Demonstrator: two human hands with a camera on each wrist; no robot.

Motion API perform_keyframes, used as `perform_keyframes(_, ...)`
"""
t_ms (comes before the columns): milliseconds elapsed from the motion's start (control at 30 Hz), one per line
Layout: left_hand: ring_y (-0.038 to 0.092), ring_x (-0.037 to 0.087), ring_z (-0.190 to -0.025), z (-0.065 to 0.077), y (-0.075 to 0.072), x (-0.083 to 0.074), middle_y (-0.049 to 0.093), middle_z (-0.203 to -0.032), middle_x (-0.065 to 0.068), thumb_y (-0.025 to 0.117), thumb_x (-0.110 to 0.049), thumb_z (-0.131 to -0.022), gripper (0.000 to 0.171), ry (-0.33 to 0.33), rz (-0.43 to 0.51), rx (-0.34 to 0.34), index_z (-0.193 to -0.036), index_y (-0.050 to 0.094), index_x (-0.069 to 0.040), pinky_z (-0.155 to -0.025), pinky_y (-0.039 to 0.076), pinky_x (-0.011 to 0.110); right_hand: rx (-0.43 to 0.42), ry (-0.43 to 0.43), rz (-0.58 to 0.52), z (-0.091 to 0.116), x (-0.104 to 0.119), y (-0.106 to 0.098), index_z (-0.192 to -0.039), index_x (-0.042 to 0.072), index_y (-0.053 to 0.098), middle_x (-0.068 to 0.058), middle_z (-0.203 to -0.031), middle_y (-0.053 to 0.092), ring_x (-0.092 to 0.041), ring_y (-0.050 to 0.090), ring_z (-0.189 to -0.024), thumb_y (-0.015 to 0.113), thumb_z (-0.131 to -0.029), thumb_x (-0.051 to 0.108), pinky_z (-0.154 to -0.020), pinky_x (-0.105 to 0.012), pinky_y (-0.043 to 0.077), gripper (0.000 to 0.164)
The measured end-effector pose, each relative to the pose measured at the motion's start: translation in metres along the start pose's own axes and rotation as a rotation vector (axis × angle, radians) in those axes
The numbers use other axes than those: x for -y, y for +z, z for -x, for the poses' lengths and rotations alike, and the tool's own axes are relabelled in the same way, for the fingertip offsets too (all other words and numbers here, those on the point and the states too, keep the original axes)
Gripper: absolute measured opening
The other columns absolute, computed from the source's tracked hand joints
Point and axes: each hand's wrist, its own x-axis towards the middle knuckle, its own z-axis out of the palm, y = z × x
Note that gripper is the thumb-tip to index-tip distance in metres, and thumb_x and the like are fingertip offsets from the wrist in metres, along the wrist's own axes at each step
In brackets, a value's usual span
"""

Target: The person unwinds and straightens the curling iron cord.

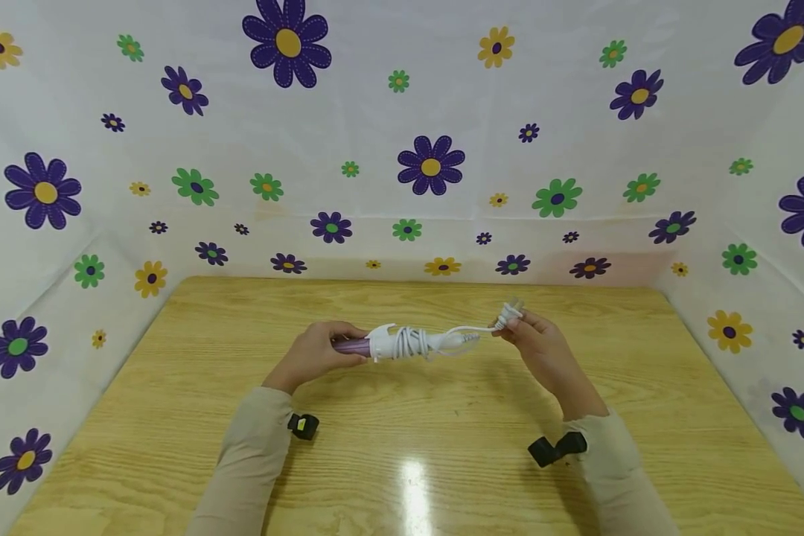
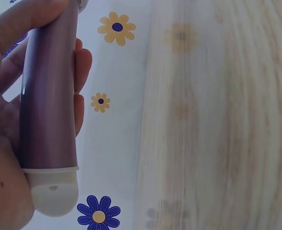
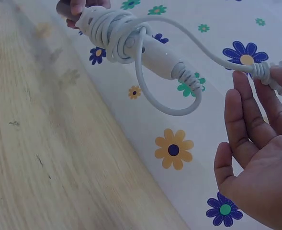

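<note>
My left hand (image 1: 315, 353) grips the purple barrel (image 2: 50, 105) of a hair iron, held above the table. A rounded white cap (image 2: 54, 194) closes the barrel's end in the left wrist view. Several turns of white power cord (image 3: 113, 36) wrap round the iron's white handle (image 3: 157, 58). From there the cord loops past the handle's end and runs across to my right hand (image 1: 546, 353). Thumb and index finger of that hand pinch the plug end (image 1: 508, 316), where more cord is coiled; its other fingers are extended in the right wrist view.
Both hands are over a wooden table (image 1: 442, 432). A white cloth with printed flowers (image 1: 375, 134) hangs along the back and both sides. Black camera mounts (image 1: 304, 426) sit at the wrists, over beige sleeves.
</note>
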Motion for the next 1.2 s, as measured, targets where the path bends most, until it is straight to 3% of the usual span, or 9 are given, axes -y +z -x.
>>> perform_keyframes(200,0.062,0.015,-0.087,0.002,-0.002,0.004,0.070,-0.107,0.003,0.080,-0.031,-0.077,0.036,-0.023,-0.014,-0.022,-0.111,0.072,-0.020,-0.076,0.050,0.031,0.069,-0.011,-0.047,0.012,-0.001,-0.007,-0.102,0.016,0.064,0.008,-0.100,0.064,-0.004,0.059,-0.094,0.040,-0.104,0.011,-0.090,-0.018,0.045,0.024)
perform_keyframes(400,0.062,0.017,-0.089,0.004,-0.006,0.003,0.070,-0.107,0.004,0.080,-0.027,-0.078,0.037,-0.019,-0.015,-0.041,-0.113,0.071,-0.019,-0.079,0.050,0.033,0.071,0.001,0.009,0.019,-0.009,-0.016,-0.100,0.015,0.062,0.009,-0.096,0.064,-0.004,0.057,-0.087,0.040,-0.104,0.012,-0.083,-0.018,0.045,0.022)
perform_keyframes(633,0.063,0.018,-0.090,0.007,-0.009,0.004,0.070,-0.110,0.005,0.080,-0.027,-0.078,0.038,-0.017,0.005,-0.051,-0.114,0.071,-0.017,-0.079,0.051,0.033,0.002,0.085,0.122,0.020,-0.021,-0.027,-0.096,0.014,0.062,0.009,-0.091,0.063,-0.006,0.056,-0.083,0.044,-0.103,0.014,-0.081,-0.019,0.047,0.019)
perform_keyframes(800,0.063,0.019,-0.091,0.006,-0.011,0.004,0.070,-0.110,0.006,0.080,-0.026,-0.079,0.037,-0.013,0.010,-0.051,-0.114,0.071,-0.017,-0.079,0.051,0.033,-0.026,0.149,0.115,0.019,-0.028,-0.034,-0.095,0.014,0.062,0.010,-0.090,0.064,-0.006,0.058,-0.083,0.046,-0.103,0.016,-0.081,-0.020,0.049,0.017)
perform_keyframes(1033,0.063,0.019,-0.091,0.006,-0.012,0.004,0.070,-0.110,0.007,0.080,-0.025,-0.078,0.037,-0.008,0.030,-0.040,-0.114,0.071,-0.016,-0.079,0.051,0.033,-0.107,0.259,0.174,0.010,-0.034,-0.042,-0.094,0.012,0.061,0.007,-0.083,0.063,-0.005,0.054,-0.074,0.049,-0.102,0.024,-0.067,-0.019,0.047,0.019)
perform_keyframes(1200,0.063,0.019,-0.090,0.007,-0.011,0.004,0.070,-0.109,0.008,0.080,-0.025,-0.078,0.038,0.001,0.040,-0.025,-0.114,0.071,-0.015,-0.079,0.052,0.032,-0.160,0.269,0.189,0.000,-0.029,-0.042,-0.089,0.014,0.059,0.007,-0.082,0.063,-0.005,0.053,-0.073,0.050,-0.101,0.027,-0.063,-0.020,0.042,0.021)
